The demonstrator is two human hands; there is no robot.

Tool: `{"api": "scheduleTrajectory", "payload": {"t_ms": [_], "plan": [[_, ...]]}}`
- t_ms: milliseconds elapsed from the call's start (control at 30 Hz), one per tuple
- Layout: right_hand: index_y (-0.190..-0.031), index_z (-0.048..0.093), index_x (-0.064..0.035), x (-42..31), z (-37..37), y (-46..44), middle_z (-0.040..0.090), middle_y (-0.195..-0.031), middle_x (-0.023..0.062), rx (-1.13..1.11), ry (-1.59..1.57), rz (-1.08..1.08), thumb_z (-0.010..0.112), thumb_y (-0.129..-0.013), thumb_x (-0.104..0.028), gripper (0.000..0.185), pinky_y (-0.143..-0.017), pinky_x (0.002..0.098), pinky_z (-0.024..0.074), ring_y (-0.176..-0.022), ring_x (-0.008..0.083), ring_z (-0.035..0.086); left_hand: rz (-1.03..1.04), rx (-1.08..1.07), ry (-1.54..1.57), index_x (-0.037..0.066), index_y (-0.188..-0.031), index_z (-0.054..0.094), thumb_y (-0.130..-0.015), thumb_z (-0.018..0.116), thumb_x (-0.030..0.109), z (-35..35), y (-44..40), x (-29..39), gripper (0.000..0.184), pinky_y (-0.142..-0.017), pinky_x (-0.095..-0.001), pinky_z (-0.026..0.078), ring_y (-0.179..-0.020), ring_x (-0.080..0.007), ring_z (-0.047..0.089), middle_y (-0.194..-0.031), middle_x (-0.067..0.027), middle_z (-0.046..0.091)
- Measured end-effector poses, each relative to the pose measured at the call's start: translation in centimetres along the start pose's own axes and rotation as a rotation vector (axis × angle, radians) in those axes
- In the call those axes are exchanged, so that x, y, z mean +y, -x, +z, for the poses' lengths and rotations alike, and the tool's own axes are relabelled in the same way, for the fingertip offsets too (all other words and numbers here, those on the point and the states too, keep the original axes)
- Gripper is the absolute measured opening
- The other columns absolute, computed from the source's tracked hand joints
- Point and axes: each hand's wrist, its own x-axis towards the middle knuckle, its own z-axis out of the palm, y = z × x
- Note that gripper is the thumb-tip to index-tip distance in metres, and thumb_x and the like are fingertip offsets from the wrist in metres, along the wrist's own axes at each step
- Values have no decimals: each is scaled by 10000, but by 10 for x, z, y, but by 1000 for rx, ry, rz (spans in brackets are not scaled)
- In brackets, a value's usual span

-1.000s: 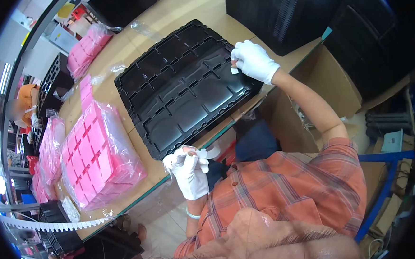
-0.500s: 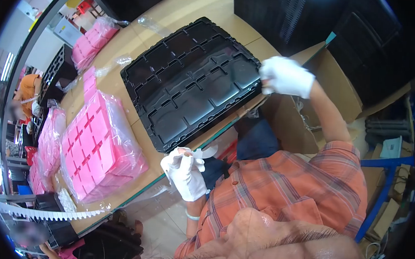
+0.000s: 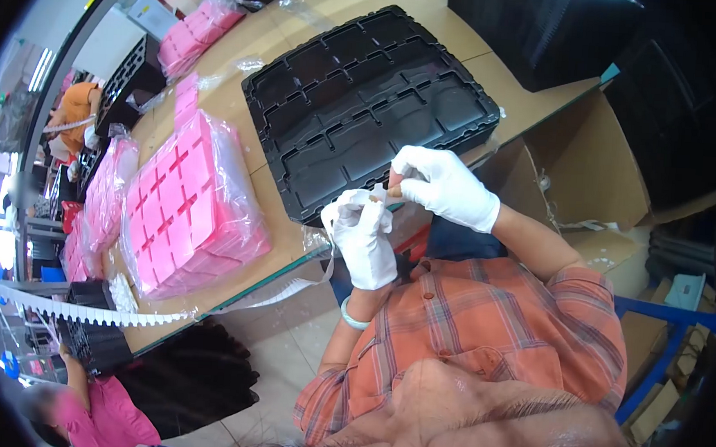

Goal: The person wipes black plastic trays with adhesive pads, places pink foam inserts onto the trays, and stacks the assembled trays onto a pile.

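Note:
My left hand (image 3: 363,238), in a white glove with bare fingertips, is closed on a white notched strip (image 3: 90,314). The strip hangs from it and runs off to the left along the table's edge. My right hand (image 3: 448,190), also gloved, is pinched at the strip's end, where a small pale piece shows between both hands' fingertips. Whether that piece has come off the strip I cannot tell. Just beyond the hands, a stack of black plastic trays (image 3: 374,101) with moulded compartments lies on the table; the right hand is apart from its front edge.
Pink divided trays (image 3: 171,204) in clear plastic lie left of the black stack, with more pink bundles (image 3: 201,34) behind. An open cardboard box (image 3: 583,163) stands at the right, near tall black stacks (image 3: 542,30). People in orange (image 3: 76,116) and pink (image 3: 108,417) are at the left.
My right hand has left the black trays' right corner and come to the left hand at the strip's end. My left hand has risen slightly, and the view has shifted.

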Motion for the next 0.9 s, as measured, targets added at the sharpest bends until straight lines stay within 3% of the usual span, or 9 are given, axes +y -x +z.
{"api": "scheduleTrajectory", "payload": {"t_ms": [67,133,200,267,400,467,567,700,900], "plan": [[-871,601,-17,-5,-4,0,565,-820,48,-114,15,7,612,-806,-23,66,-744,247,452,-809,116,571,-78,4,165,54,-896,473,-876,604,82,0,2,13,135,-513,-254,396,-585,-112,480,-815,-52,525],[-837,612,-33,-11,-5,-1,539,-819,52,-233,108,-154,625,-780,-16,62,-725,259,442,-800,143,558,-214,-342,332,59,-877,494,-859,577,92,-23,-8,19,92,-509,-258,397,-571,-114,478,-764,-42,490],[-799,622,-47,-15,0,-2,515,-825,59,-363,286,-481,639,-753,-16,58,-708,274,433,-791,173,543,-534,-233,433,27,-922,543,-874,531,36,-29,-6,20,51,-498,-204,409,-620,-109,527,-861,-75,573],[-779,621,-55,-18,1,-5,507,-851,65,-370,384,-475,695,-729,-71,91,-719,286,438,-810,185,543,-541,55,275,28,-931,548,-863,549,51,-8,1,13,72,-459,-210,409,-566,-106,511,-801,-74,581],[-814,600,-34,-25,-65,-79,539,-877,42,-19,324,-268,711,-780,-125,148,-763,276,467,-836,135,564,-316,34,207,67,-886,484,-900,549,119,-25,-6,20,85,-427,-208,349,-524,-96,441,-740,-47,513],[-814,607,-12,-13,-115,-145,603,-859,67,206,490,-269,706,-773,-102,139,-777,292,487,-841,172,615,-183,49,33,73,-879,470,-901,550,126,-10,-2,29,98,-430,-209,334,-524,-94,438,-750,-51,499],[-811,694,-56,10,-169,-226,704,-865,123,369,897,-154,731,-749,-266,222,-763,349,507,-834,259,672,-43,26,-102,74,-864,457,-889,555,107,-14,-4,35,107,-424,-216,310,-502,-101,424,-757,-69,491],[-839,711,-146,30,-185,-266,701,-889,94,436,1233,36,754,-717,-349,240,-773,395,508,-856,302,663,13,116,-95,81,-857,448,-867,581,87,-24,-11,41,134,-414,-219,328,-494,-104,433,-783,-82,504],[-821,713,-122,29,-197,-274,691,-872,132,305,1269,-50,692,-771,-266,154,-759,407,513,-846,320,660,-33,131,-111,62,-881,503,-855,542,99,-33,-8,46,59,-452,-213,358,-539,-96,486,-814,-65,550]]}}
